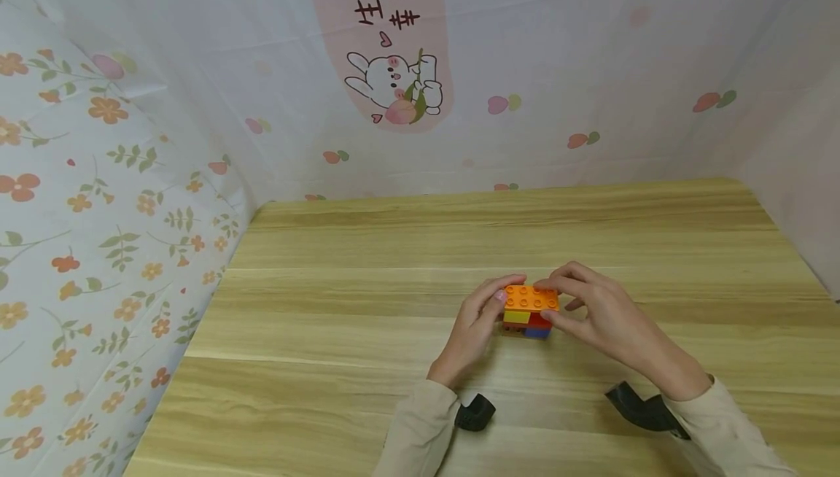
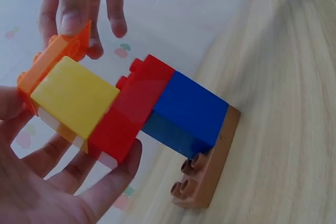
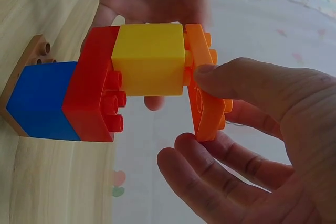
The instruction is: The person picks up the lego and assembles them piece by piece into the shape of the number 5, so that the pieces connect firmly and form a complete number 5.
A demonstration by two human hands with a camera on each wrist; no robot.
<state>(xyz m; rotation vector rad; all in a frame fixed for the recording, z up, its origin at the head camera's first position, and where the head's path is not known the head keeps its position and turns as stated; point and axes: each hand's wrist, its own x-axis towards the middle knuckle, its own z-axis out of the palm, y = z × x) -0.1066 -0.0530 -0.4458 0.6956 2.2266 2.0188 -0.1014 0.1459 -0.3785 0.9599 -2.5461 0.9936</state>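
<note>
A stack of toy building bricks stands on the table between my two hands. At its bottom lies a flat brown brick (image 2: pixel 212 179), with a blue brick (image 2: pixel 191 106) on one end. Above that come a red brick (image 2: pixel 139 95) and a yellow brick (image 2: pixel 76 95). The flat orange brick (image 1: pixel 531 293) tops the stack, slightly tilted, and yellow studs show in the gap beneath it. My left hand (image 1: pixel 474 322) holds the stack's upper left side, fingertips at the red brick and thumb by the orange one. My right hand (image 1: pixel 607 320) pinches the orange brick's right end.
The wooden table (image 1: pixel 328 331) spreads around the stack. A patterned curtain (image 1: pixel 558 47) hangs behind the table's far edge, and a flowered one (image 1: pixel 98 243) on the left. Black curved pieces (image 1: pixel 475 413) sit at both wrists.
</note>
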